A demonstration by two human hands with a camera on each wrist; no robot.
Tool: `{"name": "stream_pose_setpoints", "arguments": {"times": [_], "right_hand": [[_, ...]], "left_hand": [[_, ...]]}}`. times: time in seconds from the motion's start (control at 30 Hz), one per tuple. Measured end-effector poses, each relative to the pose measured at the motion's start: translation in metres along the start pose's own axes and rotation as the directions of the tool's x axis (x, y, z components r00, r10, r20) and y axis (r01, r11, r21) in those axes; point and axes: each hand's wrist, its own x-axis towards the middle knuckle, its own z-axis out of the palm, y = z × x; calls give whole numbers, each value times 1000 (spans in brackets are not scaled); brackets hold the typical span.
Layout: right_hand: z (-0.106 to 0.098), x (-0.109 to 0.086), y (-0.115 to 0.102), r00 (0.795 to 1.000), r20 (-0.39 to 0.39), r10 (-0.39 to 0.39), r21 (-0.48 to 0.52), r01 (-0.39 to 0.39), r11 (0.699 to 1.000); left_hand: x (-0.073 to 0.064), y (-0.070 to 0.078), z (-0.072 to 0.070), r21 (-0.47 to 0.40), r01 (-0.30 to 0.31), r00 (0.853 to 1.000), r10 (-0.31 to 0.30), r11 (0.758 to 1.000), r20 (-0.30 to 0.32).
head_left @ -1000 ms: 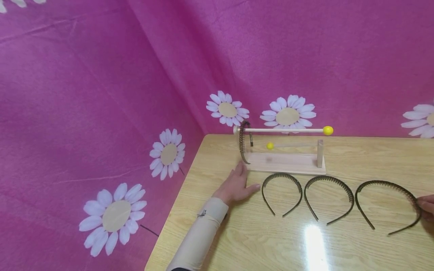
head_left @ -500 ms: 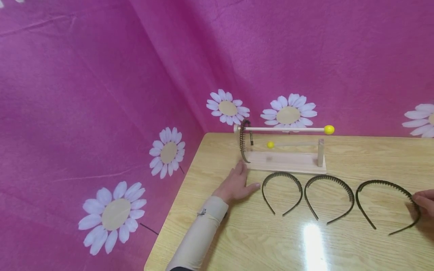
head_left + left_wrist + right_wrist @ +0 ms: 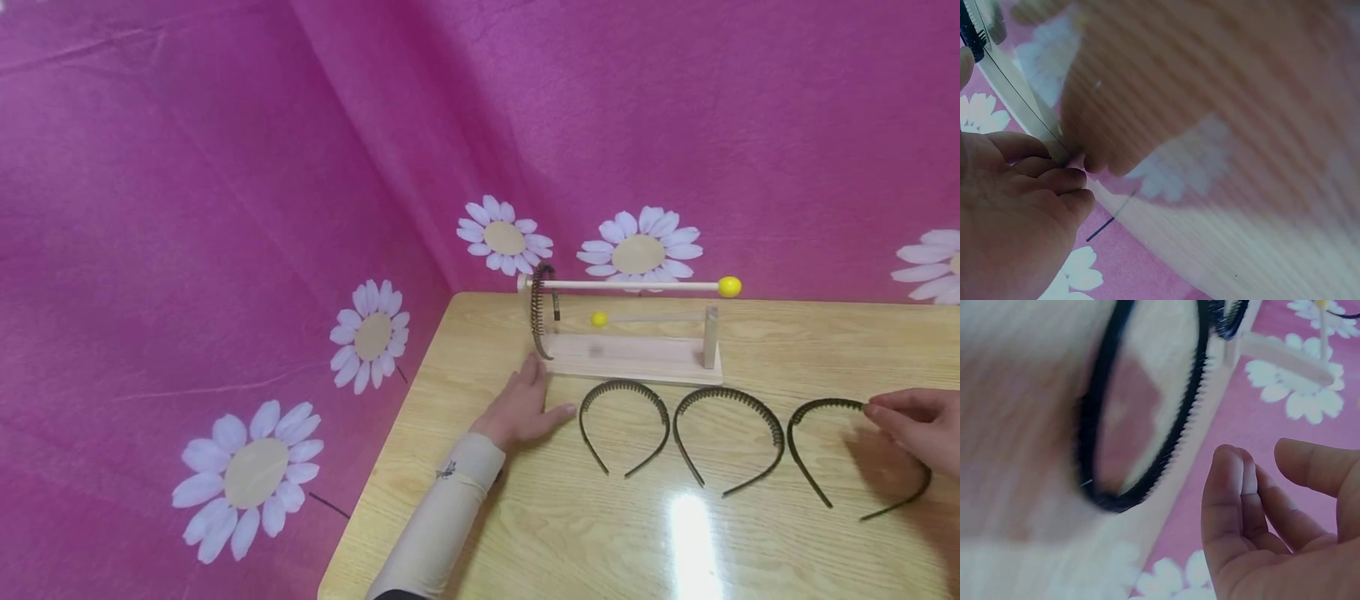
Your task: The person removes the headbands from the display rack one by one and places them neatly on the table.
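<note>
Three dark toothed headbands lie in a row on the table: the left headband point(image 3: 622, 384), the middle headband point(image 3: 726, 392) and the right headband point(image 3: 828, 403). My right hand point(image 3: 921, 427) is over the right headband's upper curve, hiding part of it. In the right wrist view, thumb and fingers are apart, with nothing between them, beside a headband point(image 3: 1087, 437). My left hand point(image 3: 521, 408) rests on the table, fingertips at the left end of a wooden stand point(image 3: 637, 358), thumb pointing towards the left headband. Another headband point(image 3: 537, 308) hangs on the stand's upper rod.
The stand has two pale rods, each tipped with a yellow ball point(image 3: 729, 287). Behind and left of the wooden table point(image 3: 570, 533) hangs a magenta cloth point(image 3: 225, 208) with white daisies. The glossy tabletop reflects a bright light.
My right hand has moved left and up along the right headband, from its right side to over its upper curve. The left hand and the headbands stay in place.
</note>
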Motion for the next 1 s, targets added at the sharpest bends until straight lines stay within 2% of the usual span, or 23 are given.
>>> {"name": "stream_pose_setpoints", "arguments": {"times": [0.07,0.17,0.33,0.57,1.0], "right_hand": [[5,-1,-17,1000,-4,-19,-114,19,993],[7,0,-44,999,37,-37,-197,44,979],[17,5,-81,988,152,-22,-271,64,960],[39,15,-113,969,247,-34,-198,85,976],[81,35,-160,968,224,-113,-112,141,984]], "left_hand": [[1,1,-1,0,-7,1000,7,1000,-4],[3,1,-1,-7,-17,1000,17,1000,-15],[0,0,0,-18,-32,999,32,999,-34],[-3,-1,2,-29,-52,998,51,998,-37],[-4,1,1,-1,-34,999,34,999,-15]]}}
